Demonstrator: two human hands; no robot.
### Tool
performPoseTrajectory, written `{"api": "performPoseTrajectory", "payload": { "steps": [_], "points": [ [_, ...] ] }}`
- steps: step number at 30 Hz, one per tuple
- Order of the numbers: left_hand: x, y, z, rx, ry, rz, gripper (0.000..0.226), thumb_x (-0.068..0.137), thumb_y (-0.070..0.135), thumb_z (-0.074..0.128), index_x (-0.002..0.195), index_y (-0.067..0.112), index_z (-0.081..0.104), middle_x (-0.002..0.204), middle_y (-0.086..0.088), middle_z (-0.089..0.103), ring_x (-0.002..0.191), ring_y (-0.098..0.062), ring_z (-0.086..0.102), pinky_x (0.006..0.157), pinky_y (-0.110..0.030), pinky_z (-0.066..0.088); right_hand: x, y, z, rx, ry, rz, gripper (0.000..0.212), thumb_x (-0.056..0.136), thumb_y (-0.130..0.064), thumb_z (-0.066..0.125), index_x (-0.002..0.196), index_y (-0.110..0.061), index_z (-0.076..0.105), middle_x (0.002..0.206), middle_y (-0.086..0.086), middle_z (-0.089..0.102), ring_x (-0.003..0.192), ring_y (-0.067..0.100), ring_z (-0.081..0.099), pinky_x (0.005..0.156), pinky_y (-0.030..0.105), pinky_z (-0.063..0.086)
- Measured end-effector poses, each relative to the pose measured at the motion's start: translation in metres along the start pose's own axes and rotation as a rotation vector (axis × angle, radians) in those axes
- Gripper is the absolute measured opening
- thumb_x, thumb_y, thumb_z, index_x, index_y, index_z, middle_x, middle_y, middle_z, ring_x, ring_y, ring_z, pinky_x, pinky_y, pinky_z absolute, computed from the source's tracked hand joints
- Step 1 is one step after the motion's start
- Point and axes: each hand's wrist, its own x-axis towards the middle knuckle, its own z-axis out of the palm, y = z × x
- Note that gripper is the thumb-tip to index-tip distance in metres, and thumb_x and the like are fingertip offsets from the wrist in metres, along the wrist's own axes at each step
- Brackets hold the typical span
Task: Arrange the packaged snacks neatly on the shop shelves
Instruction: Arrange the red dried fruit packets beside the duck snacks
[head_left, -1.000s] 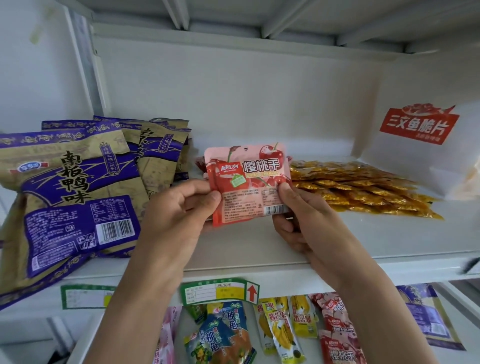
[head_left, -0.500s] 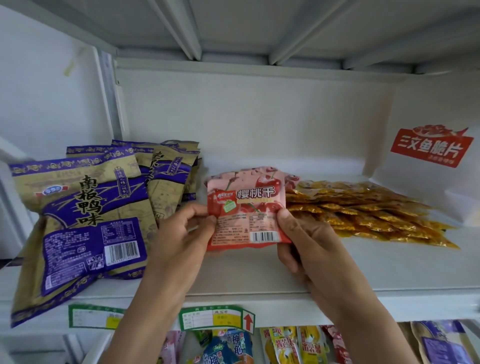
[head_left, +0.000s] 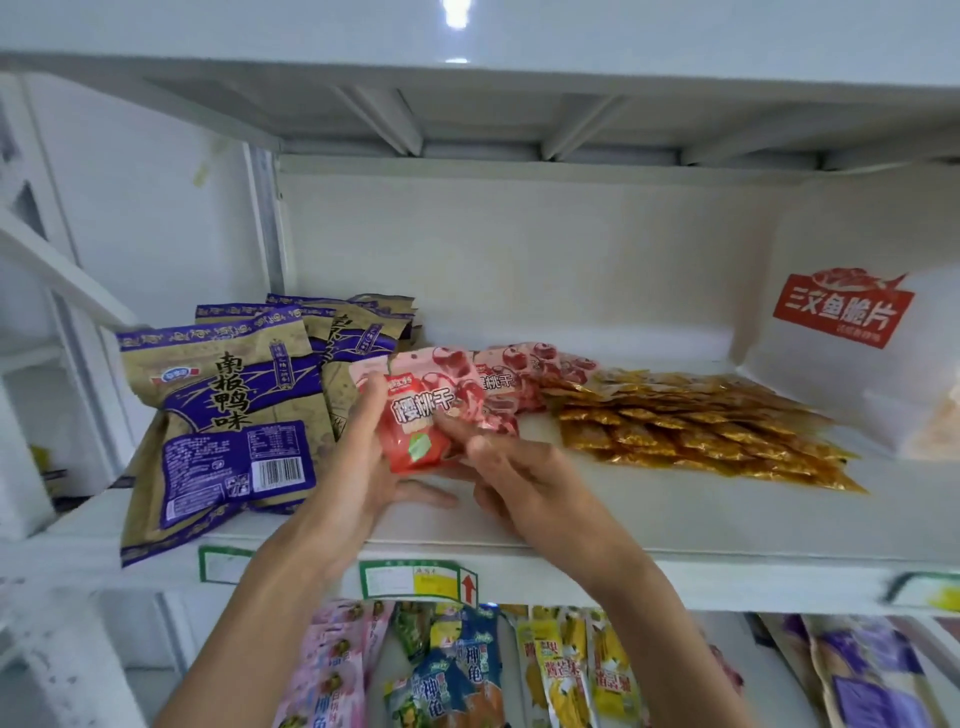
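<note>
I hold a pink and red cherry snack packet (head_left: 423, 415) tilted over the white shelf (head_left: 623, 514). My left hand (head_left: 358, 467) grips its left side with fingers curled over the top edge. My right hand (head_left: 519, 473) pinches its lower right corner. Just behind it, more cherry packets (head_left: 519, 384) lie in a loose pile on the shelf.
Purple and gold duck snack bags (head_left: 228, 415) lean at the left. Gold sachets (head_left: 696, 426) spread to the right, next to a white bag with a red label (head_left: 852, 332). Below hang more packets (head_left: 452, 670) under price tags (head_left: 415, 579).
The cherry packet moved up onto the shelf toward the pile and turned from face-on to tilted. My view rose, showing more of the shelf above.
</note>
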Motion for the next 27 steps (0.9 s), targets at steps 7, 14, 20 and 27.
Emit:
{"api": "performPoseTrajectory", "payload": {
  "steps": [7,14,20,27],
  "points": [
    [-0.006,-0.008,0.004,0.309,0.137,-0.051,0.033,0.091,0.039,0.068,0.119,0.021,0.068,0.109,-0.006,0.079,0.092,-0.020,0.076,0.089,-0.034,0.060,-0.002,0.003,-0.003,0.016,0.283,0.146,0.022,0.104,-0.022,0.064,0.125,-0.018,0.067,0.064,-0.023,0.059,0.047,-0.007,0.051,0.048,0.008,0.037],
    [-0.003,-0.011,0.002,0.413,0.252,0.087,0.058,0.073,0.037,0.086,0.124,0.029,0.059,0.114,0.000,0.077,0.104,-0.012,0.074,0.097,-0.041,0.059,0.018,0.009,0.005,-0.611,0.284,0.398,0.027,0.098,-0.045,0.066,0.090,-0.019,0.070,0.088,-0.002,0.074,0.081,0.020,0.070,0.078,0.039,0.061],
    [0.005,-0.013,-0.002,0.707,0.265,0.194,0.091,0.083,0.052,0.075,0.156,0.024,0.029,0.140,0.004,0.049,0.130,-0.011,0.050,0.113,-0.036,0.040,0.027,0.007,0.002,-0.880,0.275,0.461,0.031,0.095,-0.054,0.063,0.096,-0.023,0.068,0.088,-0.004,0.068,0.085,0.022,0.067,0.079,0.036,0.058],
    [0.003,-0.028,0.015,1.367,0.143,0.406,0.030,0.102,0.048,0.051,0.131,0.043,0.056,0.129,0.015,0.041,0.129,-0.011,0.035,0.104,-0.034,0.036,0.046,0.002,-0.024,-1.062,0.095,0.486,0.040,0.092,-0.061,0.064,0.078,-0.024,0.061,0.082,-0.005,0.065,0.084,0.020,0.064,0.087,0.041,0.056]
  ]
}}
